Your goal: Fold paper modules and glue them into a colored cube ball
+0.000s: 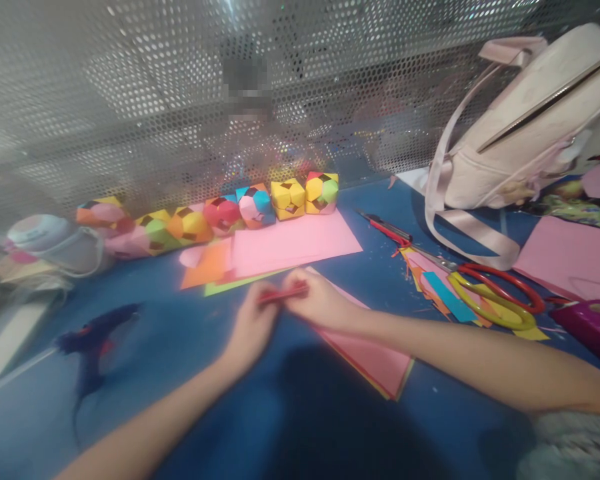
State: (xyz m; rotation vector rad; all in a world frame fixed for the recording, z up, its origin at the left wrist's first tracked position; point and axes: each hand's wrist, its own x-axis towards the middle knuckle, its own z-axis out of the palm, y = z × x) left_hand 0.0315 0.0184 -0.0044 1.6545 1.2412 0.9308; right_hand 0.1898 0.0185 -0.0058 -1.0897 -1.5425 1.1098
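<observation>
Both my hands meet over the blue table [300,413], pinching a small folded red paper strip [283,294]. My left hand [253,327] grips its left end with closed fingers. My right hand [316,301] grips its right end, fingers curled. Under my right wrist lies a stack of pink paper sheets [380,363]. Just beyond the hands lie a large pink sheet [293,241] and an orange sheet [207,265]. A row of several multicoloured folded paper balls and cubes [215,215] lines the perforated metal wall behind.
Red and yellow scissors [495,293] rest on coloured paper scraps at the right, with a red utility knife [386,229] behind. A pale pink backpack [525,133] stands at the back right. A dark glue gun [93,347] lies at the left, near a white container [45,240].
</observation>
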